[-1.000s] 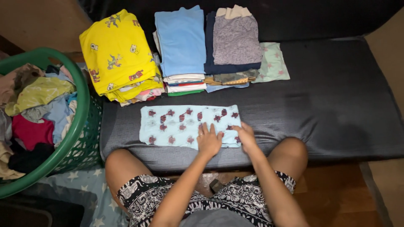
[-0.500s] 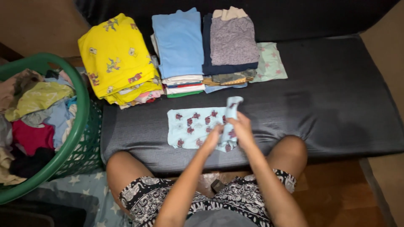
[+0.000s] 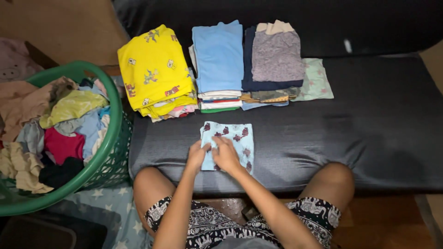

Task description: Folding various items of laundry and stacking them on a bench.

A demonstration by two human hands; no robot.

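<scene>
Pale-blue cloth [image 3: 233, 140], printed with small dark-red figures and folded into a compact rectangle, lies on the dark cushion [image 3: 369, 129] directly in front of me. My left hand [image 3: 197, 156] rests at the cloth's left edge, fingers laid flat on it; my right hand [image 3: 226, 154] lies on the cloth's lower middle, palm down. The 2 hands sit side by side, almost touching, both pressing the fabric rather than clenching it.

Behind the cloth, against the backrest, stand 3 stacks of folded clothes: a yellow printed stack [image 3: 154, 69] on the left, a light-blue-topped stack [image 3: 218, 57] in the middle, and a stack with a grey mottled garment on a navy one [image 3: 276, 55] on the right. A pale-green piece with stars [image 3: 318, 83] lies flat just beside that last stack.

To my left, well apart from the cloth, a green laundry basket [image 3: 110, 138] holds a heap of unfolded clothes [image 3: 50, 129]. My knees frame the cushion's front edge, above patterned black-and-white shorts [image 3: 203, 226].
</scene>
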